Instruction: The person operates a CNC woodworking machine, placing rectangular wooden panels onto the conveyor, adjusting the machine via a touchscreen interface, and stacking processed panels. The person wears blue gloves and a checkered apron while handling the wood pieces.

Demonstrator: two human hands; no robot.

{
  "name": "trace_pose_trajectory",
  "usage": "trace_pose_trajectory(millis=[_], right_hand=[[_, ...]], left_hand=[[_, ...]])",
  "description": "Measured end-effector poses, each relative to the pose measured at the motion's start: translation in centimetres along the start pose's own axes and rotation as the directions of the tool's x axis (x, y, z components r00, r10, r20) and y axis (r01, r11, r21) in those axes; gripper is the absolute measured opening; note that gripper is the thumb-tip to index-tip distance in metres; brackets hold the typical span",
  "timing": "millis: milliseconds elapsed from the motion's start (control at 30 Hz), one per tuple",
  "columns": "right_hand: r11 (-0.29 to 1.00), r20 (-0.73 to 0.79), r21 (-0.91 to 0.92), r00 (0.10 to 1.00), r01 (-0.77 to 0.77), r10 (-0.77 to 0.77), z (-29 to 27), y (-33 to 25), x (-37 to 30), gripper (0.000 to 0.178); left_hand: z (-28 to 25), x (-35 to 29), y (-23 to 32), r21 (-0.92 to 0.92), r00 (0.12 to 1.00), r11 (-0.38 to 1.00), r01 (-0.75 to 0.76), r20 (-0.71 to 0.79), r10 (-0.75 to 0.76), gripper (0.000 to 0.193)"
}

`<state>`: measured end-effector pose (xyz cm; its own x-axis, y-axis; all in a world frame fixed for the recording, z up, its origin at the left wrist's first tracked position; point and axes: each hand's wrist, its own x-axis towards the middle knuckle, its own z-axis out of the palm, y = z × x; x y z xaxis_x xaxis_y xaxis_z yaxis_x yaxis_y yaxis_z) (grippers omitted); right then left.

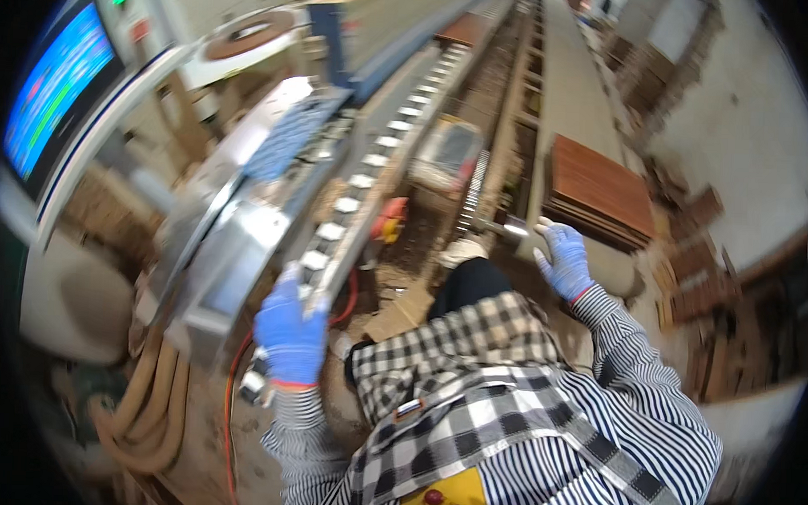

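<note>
My left hand [293,330], in a blue knitted glove, rests at the near end of a chain conveyor [360,181] with pale pads along it. Its fingers look stretched out, and nothing shows in them; what lies under the palm is hidden. My right hand [565,261], gloved the same way, is held with fingers apart and holds nothing. It is close to the near end of a beige conveyor belt [560,73]. Beyond it, a stack of reddish-brown boards [599,190] lies on that belt. Another brown board [465,28] is far along the chain conveyor.
A lit screen [58,93] stands at the far left, above coiled tan hoses [149,413]. Machine housings with a clear, shiny cover [230,255] flank the chain. A plastic tub [445,151] sits between the conveyors. More boards [701,294] lie along the right wall.
</note>
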<state>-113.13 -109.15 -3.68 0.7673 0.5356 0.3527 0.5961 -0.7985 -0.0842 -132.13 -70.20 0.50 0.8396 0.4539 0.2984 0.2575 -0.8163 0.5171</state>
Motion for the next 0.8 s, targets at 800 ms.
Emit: trace_pose_trajectory(millis=[800], right_hand=[[0.249, -0.11, 0.057, 0.242, -0.967, 0.964, 2.2, 41.6, -9.4, 0.079]], left_hand=[[2.2, -3.3, -5.6, 0.496, 0.887, 0.748, 0.44, -0.371, -0.276, 0.049]])
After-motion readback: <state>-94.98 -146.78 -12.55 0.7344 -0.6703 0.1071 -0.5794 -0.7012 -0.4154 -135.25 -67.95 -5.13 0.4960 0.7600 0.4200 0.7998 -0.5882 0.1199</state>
